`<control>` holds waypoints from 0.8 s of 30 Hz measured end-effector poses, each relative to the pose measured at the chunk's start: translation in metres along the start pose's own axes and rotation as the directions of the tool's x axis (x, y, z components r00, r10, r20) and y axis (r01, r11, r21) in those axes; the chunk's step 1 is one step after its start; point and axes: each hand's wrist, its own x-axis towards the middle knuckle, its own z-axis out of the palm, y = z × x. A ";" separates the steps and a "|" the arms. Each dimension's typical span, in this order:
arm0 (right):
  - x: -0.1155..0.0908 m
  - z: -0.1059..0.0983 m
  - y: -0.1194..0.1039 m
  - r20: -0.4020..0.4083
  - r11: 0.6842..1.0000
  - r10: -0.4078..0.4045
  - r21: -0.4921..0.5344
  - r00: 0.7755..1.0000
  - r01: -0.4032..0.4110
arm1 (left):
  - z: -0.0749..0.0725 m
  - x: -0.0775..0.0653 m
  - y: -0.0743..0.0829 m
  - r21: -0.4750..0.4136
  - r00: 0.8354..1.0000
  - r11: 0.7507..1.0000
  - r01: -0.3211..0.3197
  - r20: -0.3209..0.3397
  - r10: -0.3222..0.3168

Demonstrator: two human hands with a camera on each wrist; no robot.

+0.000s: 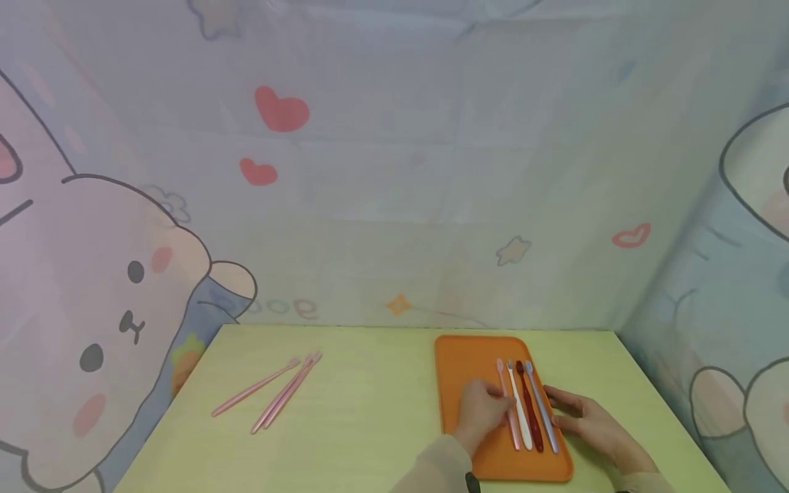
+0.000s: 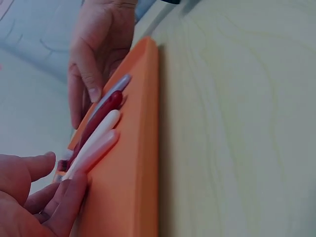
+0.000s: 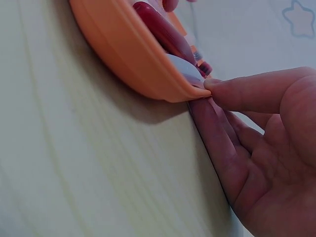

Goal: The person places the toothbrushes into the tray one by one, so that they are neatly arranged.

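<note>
From the head view, the left hand point(image 1: 483, 414) touches a pink toothbrush point(image 1: 514, 433) in the orange tray point(image 1: 457, 359), seemingly straightening the row. The left wrist shows that grip parted; the right wrist, the right hand point(image 3: 269, 138) pinching the tray. Next likely needs a gentle lift-away.

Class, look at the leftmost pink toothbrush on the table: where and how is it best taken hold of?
Probably pinch the leftmost pink toothbrush around mid-handle, coming down from above, across its two long sides. It is slender and lies flat; its handle end points near and left, fanning away from the pink pair beside it, while its head sits close to theirs.
</note>
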 end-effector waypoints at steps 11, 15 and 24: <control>0.004 -0.002 0.000 0.019 0.997 0.020 -0.074 1.000 -0.018 | -0.086 0.004 0.015 -0.089 0.977 0.993 -0.080 0.191 0.096; 0.003 -0.005 0.001 0.058 0.999 0.014 -0.042 0.998 -0.012 | -0.151 0.007 0.013 -0.009 0.942 0.985 -0.172 0.290 0.167; 0.008 -0.003 0.000 0.070 0.996 0.061 -0.069 0.996 -0.056 | -0.321 0.001 -0.018 0.098 0.933 0.975 -0.201 0.321 0.160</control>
